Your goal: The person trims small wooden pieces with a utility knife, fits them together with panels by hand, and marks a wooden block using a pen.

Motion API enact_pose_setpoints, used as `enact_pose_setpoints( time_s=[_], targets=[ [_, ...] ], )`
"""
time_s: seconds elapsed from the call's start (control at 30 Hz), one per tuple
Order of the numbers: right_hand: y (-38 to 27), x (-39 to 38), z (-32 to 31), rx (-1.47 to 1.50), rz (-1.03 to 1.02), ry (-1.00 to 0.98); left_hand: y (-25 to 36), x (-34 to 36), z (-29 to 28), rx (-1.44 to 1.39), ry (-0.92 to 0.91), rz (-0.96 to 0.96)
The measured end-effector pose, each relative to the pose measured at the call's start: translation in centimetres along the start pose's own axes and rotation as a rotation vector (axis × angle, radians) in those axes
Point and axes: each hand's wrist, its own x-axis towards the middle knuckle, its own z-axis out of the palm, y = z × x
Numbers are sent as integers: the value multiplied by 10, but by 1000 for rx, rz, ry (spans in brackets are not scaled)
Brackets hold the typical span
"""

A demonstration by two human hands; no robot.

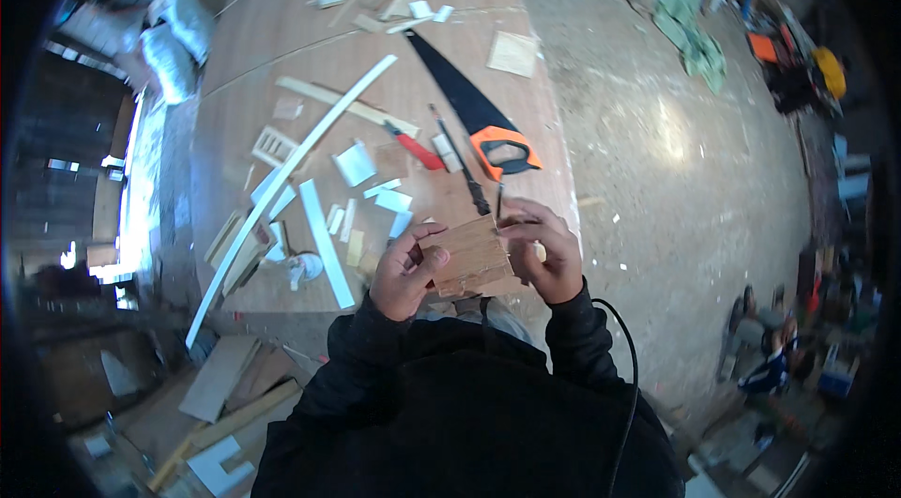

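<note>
Left hand (399, 277) is pinching the wooden piece (472, 256) steady (right hand (554, 259): can't tell from here), likely needing precision next.

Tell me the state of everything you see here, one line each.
Brown rectangular wooden piece: held by the left hand
Right hand: fingers bent, beside the piece
Black-bladed handsaw with orange handle: lying flat, not held
Red-handled slim tool: lying flat, not held
Long pale wooden strip: lying diagonally, not held
Green cloth: crumpled
</note>
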Motion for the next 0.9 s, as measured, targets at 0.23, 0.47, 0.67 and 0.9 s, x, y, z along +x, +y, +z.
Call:
enact_pose_setpoints(
  time_s=[0.23,0.47,0.67,0.9],
  targets=[
    [28,20,74,289,418,-512,15,-52,-62,455,329,362],
    [37,28,158,146,460,-901,5,-103,-106,958,698,506],
    [48,-6,216,41,362,-1105,-47,-138,-123,1738,818,347],
    [76,-26,224,358,736,-1021,-82,-144,-156,1376,832,340]
  ],
)
